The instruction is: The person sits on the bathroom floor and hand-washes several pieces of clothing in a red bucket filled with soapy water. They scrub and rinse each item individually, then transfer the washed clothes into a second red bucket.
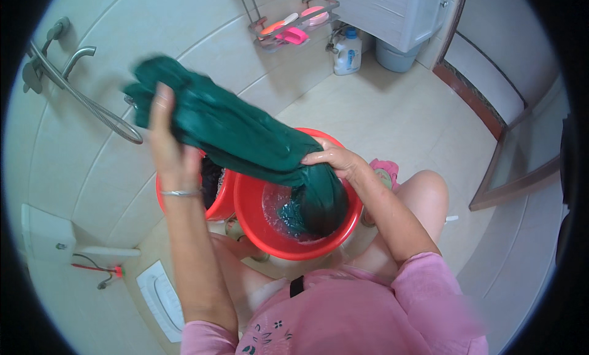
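A wet, dark green garment [242, 131] stretches between my two hands above a red basin [270, 247]. My left hand [167, 134], raised at the upper left, is wrapped round one bunched end, with the thumb side showing. Over the basin's far rim, my right hand [334, 158] grips the cloth further along. From there the lower part of the garment hangs down into soapy water [276, 211] in the basin. Its exact kind of clothing cannot be made out.
Behind on the left stands a second red basin [162, 192] with dark clothes [213, 180]. A shower hose [104, 112] hangs on the left wall. A wire rack [294, 23] with brushes, a white bottle [348, 53] and a grey-blue bucket [396, 55] are at the back. A squat toilet [161, 297] lies lower left.
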Motion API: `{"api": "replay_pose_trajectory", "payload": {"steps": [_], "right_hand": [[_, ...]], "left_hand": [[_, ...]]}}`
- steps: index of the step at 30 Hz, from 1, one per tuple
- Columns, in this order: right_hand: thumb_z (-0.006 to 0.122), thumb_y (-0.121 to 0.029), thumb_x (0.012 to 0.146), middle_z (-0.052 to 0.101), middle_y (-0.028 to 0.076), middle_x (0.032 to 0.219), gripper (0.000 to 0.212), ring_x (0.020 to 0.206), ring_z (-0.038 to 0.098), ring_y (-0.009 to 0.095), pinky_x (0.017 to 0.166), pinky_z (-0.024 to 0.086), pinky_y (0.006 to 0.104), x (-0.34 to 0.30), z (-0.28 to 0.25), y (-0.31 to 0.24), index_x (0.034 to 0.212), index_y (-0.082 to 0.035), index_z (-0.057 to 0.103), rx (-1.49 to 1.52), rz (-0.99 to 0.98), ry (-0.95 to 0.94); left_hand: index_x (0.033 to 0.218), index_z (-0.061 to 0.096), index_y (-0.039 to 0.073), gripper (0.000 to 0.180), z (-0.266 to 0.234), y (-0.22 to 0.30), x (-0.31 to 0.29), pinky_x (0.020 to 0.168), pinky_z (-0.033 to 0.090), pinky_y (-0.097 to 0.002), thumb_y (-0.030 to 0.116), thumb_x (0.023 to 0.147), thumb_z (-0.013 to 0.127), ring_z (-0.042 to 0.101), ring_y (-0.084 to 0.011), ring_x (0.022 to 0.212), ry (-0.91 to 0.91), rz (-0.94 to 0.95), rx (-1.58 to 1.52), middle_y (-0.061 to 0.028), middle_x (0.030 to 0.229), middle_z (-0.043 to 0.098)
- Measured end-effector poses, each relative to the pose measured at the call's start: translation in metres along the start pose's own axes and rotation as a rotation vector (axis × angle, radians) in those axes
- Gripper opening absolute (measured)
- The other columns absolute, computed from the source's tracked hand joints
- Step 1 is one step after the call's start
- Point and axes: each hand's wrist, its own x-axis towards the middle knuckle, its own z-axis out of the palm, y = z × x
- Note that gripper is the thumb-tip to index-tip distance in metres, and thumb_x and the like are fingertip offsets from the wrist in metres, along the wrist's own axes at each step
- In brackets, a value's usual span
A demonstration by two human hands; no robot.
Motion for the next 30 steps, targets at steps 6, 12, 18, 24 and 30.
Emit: {"api": "replay_pose_trajectory", "payload": {"steps": [6,12,18,24,30], "right_hand": [[0.057,-0.002,0.079,0.063,0.014,0.111,0.046,0.1,0.062,0.025,0.091,0.048,0.0353,0.032,-0.071,0.055,0.125,-0.005,0.053,-0.616,0.082,0.506],[0.05,-0.009,0.082,0.034,0.024,0.139,0.063,0.107,0.056,0.04,0.087,0.049,0.0484,0.038,-0.102,0.128,0.14,-0.025,0.034,-1.849,0.335,0.391],[0.056,-0.028,0.086,0.03,0.023,0.144,0.069,0.112,0.054,0.034,0.085,0.051,0.0393,0.054,-0.112,0.219,0.147,-0.019,0.025,-2.083,0.7,0.139],[0.048,-0.026,0.09,0.043,0.017,0.137,0.059,0.12,0.049,0.031,0.089,0.048,0.0454,0.049,-0.157,0.257,0.145,-0.018,0.029,-1.923,0.716,0.3],[0.047,-0.015,0.081,0.061,0.023,0.111,0.044,0.106,0.059,0.036,0.088,0.047,0.0476,0.061,-0.166,0.213,0.124,-0.012,0.056,-1.415,0.396,0.84]], "left_hand": [[0.128,0.046,0.001,0.05,-0.108,-0.142,-0.051,0.097,0.041,-0.0345,0.015,0.085,0.068,0.051,-0.0192,0.112,0.097,-0.281,0.238,-0.0088,0.122,0.054],[0.14,0.034,0.001,0.072,-0.19,-0.26,-0.106,0.099,0.039,-0.0364,0.021,0.081,0.071,0.048,-0.0274,0.118,0.289,-0.601,0.777,-0.0187,0.133,0.045],[0.142,0.031,0.003,0.084,-0.201,-0.324,-0.147,0.105,0.032,-0.039,0.028,0.075,0.073,0.042,-0.0334,0.125,-0.211,-0.83,1.324,-0.022,0.14,0.037],[0.142,0.032,0.005,0.073,-0.23,-0.344,-0.141,0.101,0.035,-0.0371,0.021,0.081,0.068,0.047,-0.0278,0.119,0.006,-0.866,0.688,-0.0148,0.132,0.049],[0.129,0.046,0.01,0.054,-0.229,-0.32,-0.121,0.087,0.045,-0.0383,0.025,0.083,0.068,0.054,-0.0219,0.101,0.521,-0.811,0.4,-0.0092,0.109,0.058]]}}
